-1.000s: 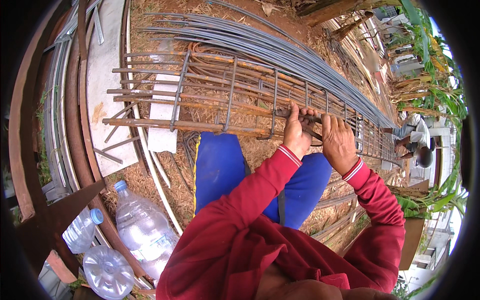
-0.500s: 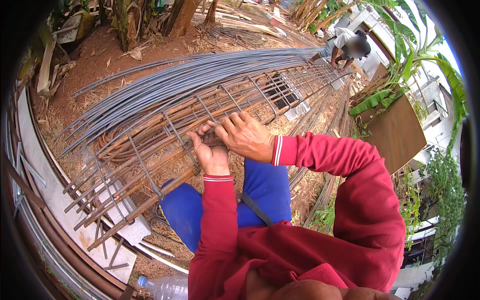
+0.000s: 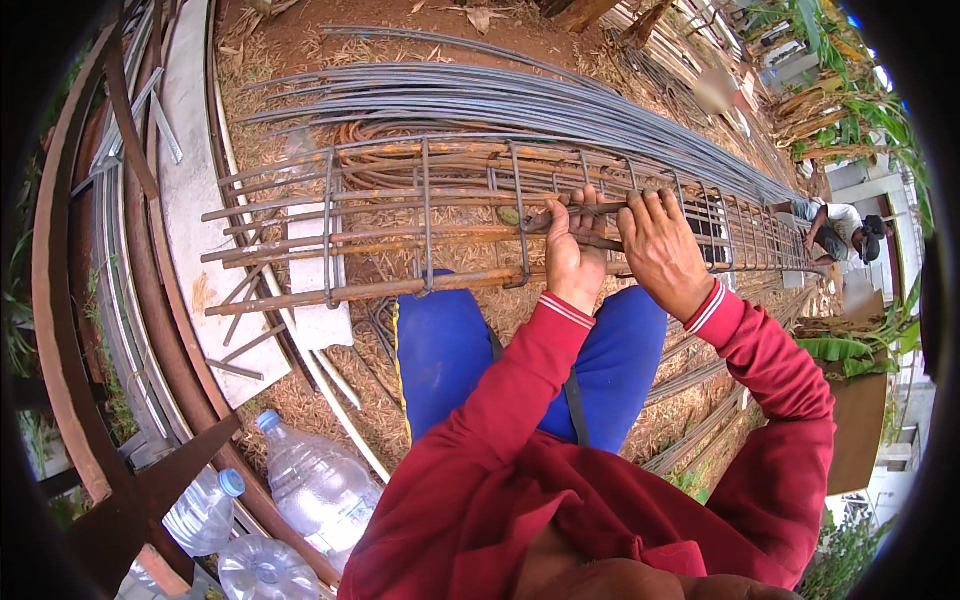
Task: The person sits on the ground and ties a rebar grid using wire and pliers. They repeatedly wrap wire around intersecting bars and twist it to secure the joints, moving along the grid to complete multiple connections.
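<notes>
Straw-strewn earth [image 3: 290, 45] stretches beyond my grip, with a bundle of grey bars [image 3: 520, 105] lying just past the rusty steel cage [image 3: 470, 279]. That cage runs crosswise over my blue knees [image 3: 625, 340], its loose bar ends well to the left of my grip, its long body going off to the right. My left grip [image 3: 577, 262] and right grip [image 3: 665, 245] work side by side at the cage, fingers curled around what looks like a dark tool [image 3: 600, 242] between them. I take the step in hand to be two-handed work on the bars just right of the nearest hoop [image 3: 519, 195]. Any further squeeze or turn would call for a steady left and fingertips clear of the neighbouring steel.

My own fingers hide most of the tool: I cannot make out its ends, or whether it bites on anything. Far right of my grip, a person in a pale shirt [image 3: 843, 220] bends near the cage, too small to read. My red sleeve [image 3: 490, 400] partly covers a large bottle [image 3: 315, 480] to the lower left.
</notes>
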